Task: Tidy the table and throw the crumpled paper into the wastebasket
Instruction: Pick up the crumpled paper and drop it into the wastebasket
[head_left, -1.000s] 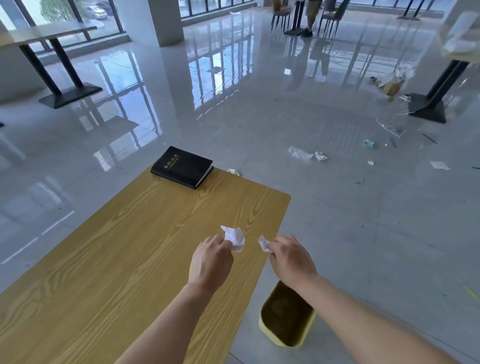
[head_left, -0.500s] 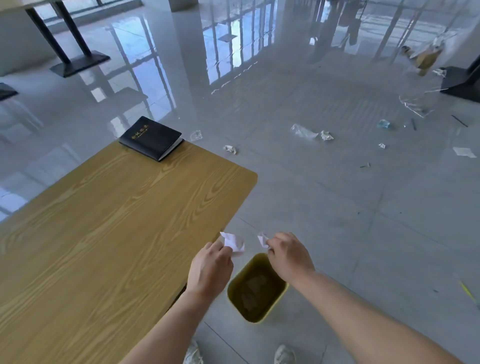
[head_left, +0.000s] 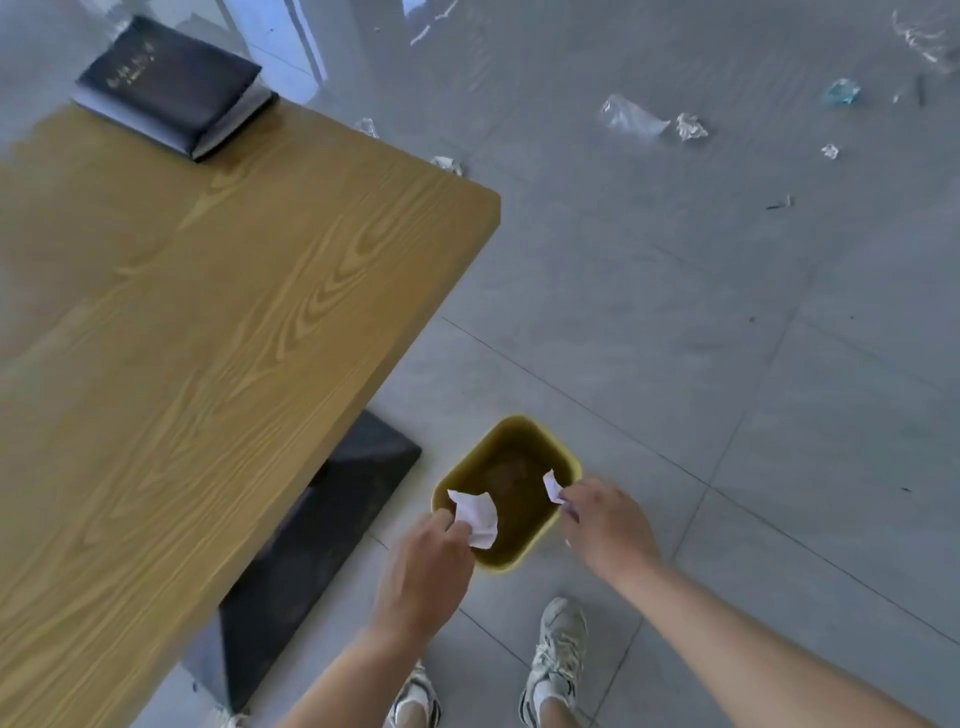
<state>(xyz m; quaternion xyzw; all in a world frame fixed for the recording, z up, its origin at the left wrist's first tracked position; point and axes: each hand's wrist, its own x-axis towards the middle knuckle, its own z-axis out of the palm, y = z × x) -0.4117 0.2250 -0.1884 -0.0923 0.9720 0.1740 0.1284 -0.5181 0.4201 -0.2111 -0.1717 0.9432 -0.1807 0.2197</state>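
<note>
White crumpled paper (head_left: 475, 517) pinched in our left hand (head_left: 423, 566) and a smaller scrap (head_left: 553, 486) pinched in our right hand (head_left: 605, 525) now hang over the mouth of the yellow wastebasket (head_left: 501, 565). A second ago both were above the wooden surface (head_left: 208, 312). We judge the carry done, so only letting go remains. The larger piece sits above the near-left part of the opening. The scrap sits above the right rim and may want a nudge inward. Nothing lies between the papers and the basket. A black notebook (head_left: 174, 85) rests at the surface's far corner, and the dark table base (head_left: 311, 545) stands just left of the basket. More wads (head_left: 691, 126) and a plastic wrapper (head_left: 631, 117) litter the floor (head_left: 727, 364) well beyond.
</note>
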